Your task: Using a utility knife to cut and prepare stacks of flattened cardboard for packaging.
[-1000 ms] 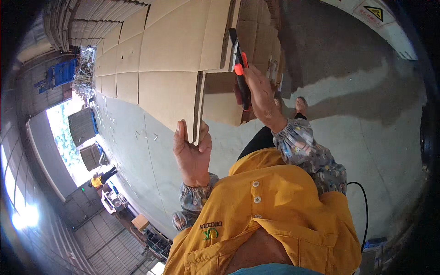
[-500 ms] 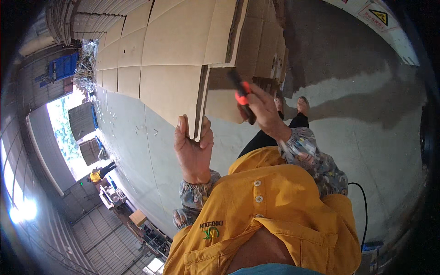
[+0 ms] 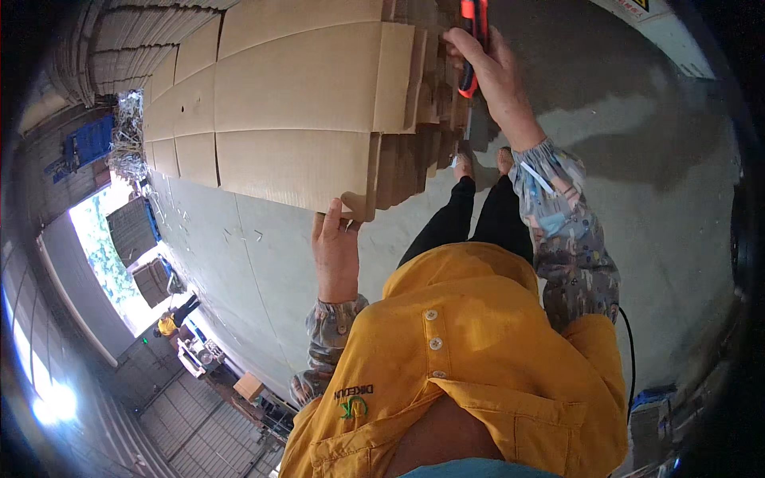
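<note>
Cardboard sheets (image 3: 295, 88), layered flat in a pile at upper centre, running out of view at the top and standing clear above a concrete floor (image 3: 255, 279). From far left: blue metalwork (image 3: 89, 145), a bright open doorway (image 3: 103, 239), a heap of pale scrap strips (image 3: 127, 135) and, small in the distance, a person in yellow (image 3: 167, 323). Nearer the middle, the left hand (image 3: 335, 255), closed on the pile's near corner with one digit on the upper face and the rest at or below the edge, with tightness impossible to judge. Right of that, stepped and uneven layer edges along the pile's side, above a pair of shoes (image 3: 504, 161). Farther right, the right hand (image 3: 498, 76), wrapped around a red-and-black hand tool (image 3: 476, 17) cropped by the upper border, with any contact with the nearby layers uncertain. For sound handling, most likely: pinch the corner firmly without creasing it, square the layers before bearing down, rest the weight evenly, place left fingertips well away from the tool's working end, and point that end away from both forearms.
</note>
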### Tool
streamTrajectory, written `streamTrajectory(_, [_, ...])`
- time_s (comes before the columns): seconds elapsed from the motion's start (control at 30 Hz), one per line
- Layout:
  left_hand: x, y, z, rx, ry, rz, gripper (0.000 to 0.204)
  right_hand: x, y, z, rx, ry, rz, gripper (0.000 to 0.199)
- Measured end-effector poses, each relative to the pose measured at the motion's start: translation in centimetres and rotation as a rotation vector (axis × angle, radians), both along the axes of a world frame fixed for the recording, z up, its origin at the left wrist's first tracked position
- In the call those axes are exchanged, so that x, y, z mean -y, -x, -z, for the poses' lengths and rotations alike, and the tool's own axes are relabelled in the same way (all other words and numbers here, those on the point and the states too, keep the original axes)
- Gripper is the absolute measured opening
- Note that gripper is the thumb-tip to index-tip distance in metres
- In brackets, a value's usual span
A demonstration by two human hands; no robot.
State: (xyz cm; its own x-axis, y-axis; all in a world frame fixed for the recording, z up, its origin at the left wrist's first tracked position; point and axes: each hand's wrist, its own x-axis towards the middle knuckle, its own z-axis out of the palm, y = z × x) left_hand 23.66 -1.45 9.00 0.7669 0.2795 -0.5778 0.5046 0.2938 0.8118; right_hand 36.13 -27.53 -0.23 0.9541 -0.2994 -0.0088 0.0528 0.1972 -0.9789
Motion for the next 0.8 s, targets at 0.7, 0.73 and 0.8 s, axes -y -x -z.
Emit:
streamTrajectory(0.7, [-0.5,-0.5,-1.7,-0.027,0.275,-0.189,0.018,-1.2,2.1,-1.2,0.068,-0.208,0.005,0.036])
streamTrajectory(0.73, [-0.2,-0.8,-2.2,-0.024,0.275,-0.186,0.018,-1.4,2.4,-0.3,-0.008,-0.180,-0.039,0.034])
streamTrajectory(0.8, [0.6,-1.3,-3.0,-0.004,0.181,-0.262,0.019,-2.2,3.7,-0.2,-0.047,-0.172,-0.057,0.034])
